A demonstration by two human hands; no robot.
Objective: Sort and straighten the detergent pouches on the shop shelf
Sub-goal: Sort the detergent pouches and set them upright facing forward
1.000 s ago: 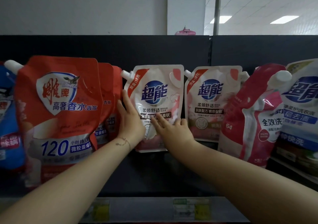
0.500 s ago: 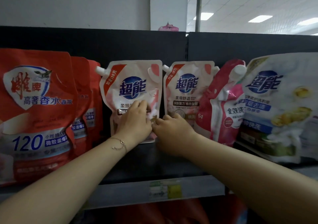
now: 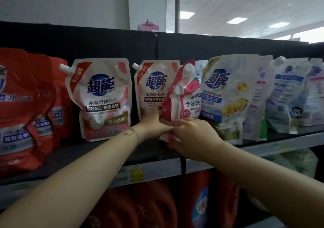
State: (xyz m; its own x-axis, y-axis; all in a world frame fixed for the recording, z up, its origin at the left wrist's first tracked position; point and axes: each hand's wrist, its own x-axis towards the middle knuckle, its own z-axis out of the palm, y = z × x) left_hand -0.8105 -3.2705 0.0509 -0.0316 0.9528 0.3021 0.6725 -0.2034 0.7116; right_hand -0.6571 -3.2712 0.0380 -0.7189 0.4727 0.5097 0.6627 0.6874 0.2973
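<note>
Two hands are brought together at the foot of the pink pouch, which is stood tilted on the shelf between a white pouch and a pale pouch. Its lower edge is pinched by the right hand. The left hand is set at its left side, against the white pouch; a grip there cannot be told. Further left, red pouches are stood upright.

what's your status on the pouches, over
Left hand and right hand both grip pink pouch low down. Pouch tilted, not straight yet. It overlaps white pouch on its left; pale pouch crowds its right.
</note>
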